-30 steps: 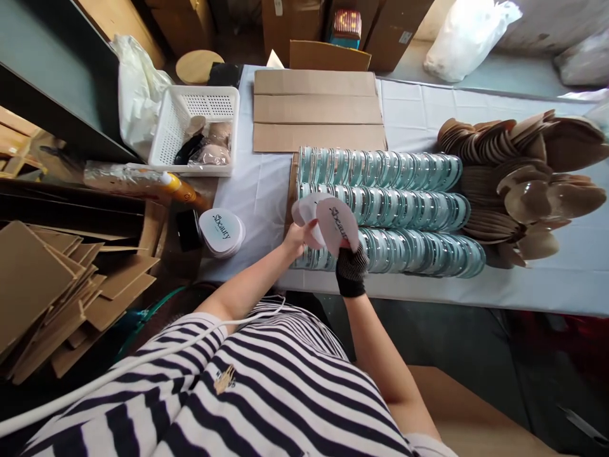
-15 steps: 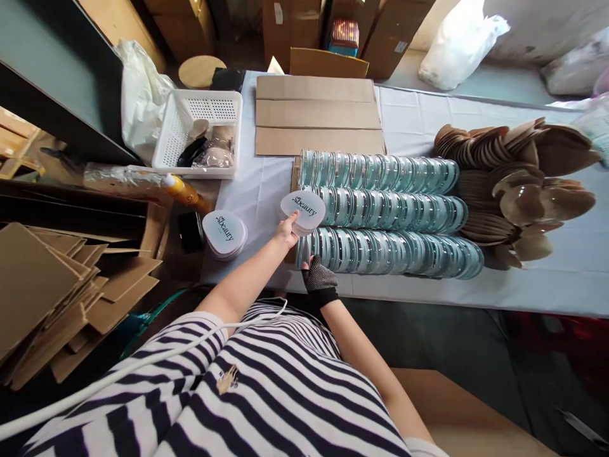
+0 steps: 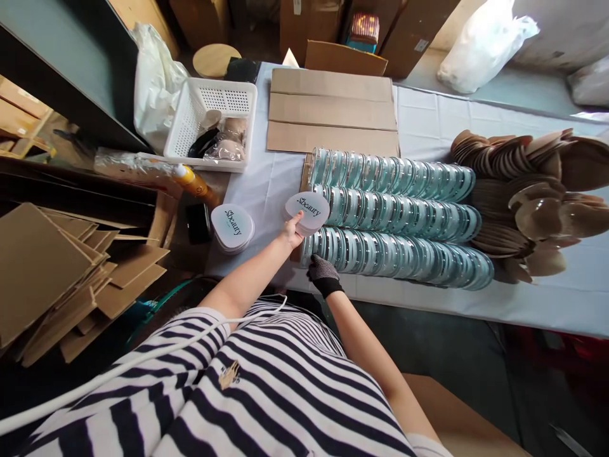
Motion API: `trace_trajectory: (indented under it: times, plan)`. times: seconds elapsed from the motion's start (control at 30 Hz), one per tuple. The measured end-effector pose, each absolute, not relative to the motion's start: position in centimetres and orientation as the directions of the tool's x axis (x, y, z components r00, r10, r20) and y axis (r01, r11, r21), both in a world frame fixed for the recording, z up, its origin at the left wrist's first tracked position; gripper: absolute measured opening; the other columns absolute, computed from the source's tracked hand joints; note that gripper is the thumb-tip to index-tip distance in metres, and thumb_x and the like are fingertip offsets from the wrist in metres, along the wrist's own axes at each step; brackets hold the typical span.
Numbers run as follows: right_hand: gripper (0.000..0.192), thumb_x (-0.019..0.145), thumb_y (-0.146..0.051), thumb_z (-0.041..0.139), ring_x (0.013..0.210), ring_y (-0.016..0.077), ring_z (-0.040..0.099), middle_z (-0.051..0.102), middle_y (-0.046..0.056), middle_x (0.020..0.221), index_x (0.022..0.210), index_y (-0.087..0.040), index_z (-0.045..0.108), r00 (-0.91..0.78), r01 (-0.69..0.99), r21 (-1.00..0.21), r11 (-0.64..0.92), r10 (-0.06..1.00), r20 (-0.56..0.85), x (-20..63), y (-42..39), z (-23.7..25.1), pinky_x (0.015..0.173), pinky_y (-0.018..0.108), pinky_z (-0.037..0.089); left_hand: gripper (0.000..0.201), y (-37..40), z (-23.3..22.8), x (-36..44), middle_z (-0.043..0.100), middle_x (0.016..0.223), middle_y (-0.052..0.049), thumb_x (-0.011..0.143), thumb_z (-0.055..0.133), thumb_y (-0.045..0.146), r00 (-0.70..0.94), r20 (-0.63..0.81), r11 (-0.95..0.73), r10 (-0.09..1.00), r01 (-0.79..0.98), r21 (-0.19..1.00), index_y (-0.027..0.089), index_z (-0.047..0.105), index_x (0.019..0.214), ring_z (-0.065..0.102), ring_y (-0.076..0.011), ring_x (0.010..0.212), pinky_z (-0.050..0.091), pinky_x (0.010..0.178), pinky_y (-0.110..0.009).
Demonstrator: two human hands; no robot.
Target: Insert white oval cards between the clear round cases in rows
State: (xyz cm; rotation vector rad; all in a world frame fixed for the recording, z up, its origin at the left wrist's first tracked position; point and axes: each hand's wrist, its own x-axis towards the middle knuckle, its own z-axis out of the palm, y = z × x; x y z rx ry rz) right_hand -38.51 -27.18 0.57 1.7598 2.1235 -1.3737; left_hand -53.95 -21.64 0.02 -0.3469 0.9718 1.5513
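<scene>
My left hand [image 3: 294,232] grips a small stack of white rounded cards [image 3: 311,212], the thumb lying on the printed face that reads "beauty". It is just over the left end of the rows. My right hand [image 3: 323,273], in a dark fingerless-looking glove, touches the left end of the nearest row of clear plastic cases [image 3: 399,254]. Its fingers are curled, and what they pinch, if anything, is hidden. Two more rows of clear cases [image 3: 394,171] stand behind. Another stack of the printed cards [image 3: 232,227] sits on the table to the left.
Brown nested cup-like pieces [image 3: 537,203] are piled right of the rows. Flat cardboard [image 3: 333,108] lies behind. A white basket [image 3: 250,127] with bagged items stands at the back left. Cut cardboard [image 3: 42,273] and an orange tube [image 3: 196,182] are on the left.
The view has shifted, so the table sits further right. A card visible at my right fingertips earlier is no longer seen there. My left hand still holds its stack.
</scene>
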Motion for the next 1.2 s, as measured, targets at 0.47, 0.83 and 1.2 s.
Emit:
trace_trajectory:
  times: [0.47, 0.83, 1.2]
  plan:
    - [0.042, 0.098, -0.042, 0.039, 0.091, 0.0252, 0.069, 0.073, 0.015, 0.097, 0.091, -0.018, 0.073, -0.511, 0.857, -0.26, 0.444, 0.676, -0.531, -39.5, -25.3, 3.7, 0.072, 0.031, 0.044, 0.066, -28.0, 4.9, -62.4, 0.072, 0.114, -0.012, 0.052, 0.091, 0.015, -0.638, -0.213, -0.011, 0.74, -0.328, 0.944, 0.018, 0.068, 0.114, 0.062, -0.0306, 0.118, 0.043, 0.108, -0.043]
    - [0.024, 0.095, -0.034, 0.049, 0.087, 0.0173, 0.068, 0.074, 0.005, 0.096, 0.098, -0.023, 0.071, -0.513, 0.846, -0.411, 0.34, 0.729, -0.453, -35.6, -27.8, 2.6, 0.07, 0.024, 0.041, 0.091, -36.2, 0.4, -71.2, 0.038, 0.148, -0.026, 0.072, 0.077, 0.044, -0.909, 0.056, 0.753, 0.414, 0.376, 0.54, 0.012, 0.037, 0.147, 0.037, -0.0415, 0.138, 0.029, 0.111, -0.058]
    - [0.057, 0.088, -0.041, 0.051, 0.121, 0.0262, 0.058, 0.059, 0.015, 0.136, 0.139, -0.014, 0.049, 0.352, 0.757, -0.559, -0.339, 0.932, -0.089, -5.6, -16.7, 4.1, 0.103, 0.039, 0.044, 0.095, -27.9, -1.7, -52.7, 0.037, 0.155, -0.021, 0.073, 0.067, 0.065, -0.483, -0.269, 0.406, 0.833, 0.206, 0.89, 0.018, 0.034, 0.149, 0.039, -0.0325, 0.142, 0.038, 0.112, -0.046]
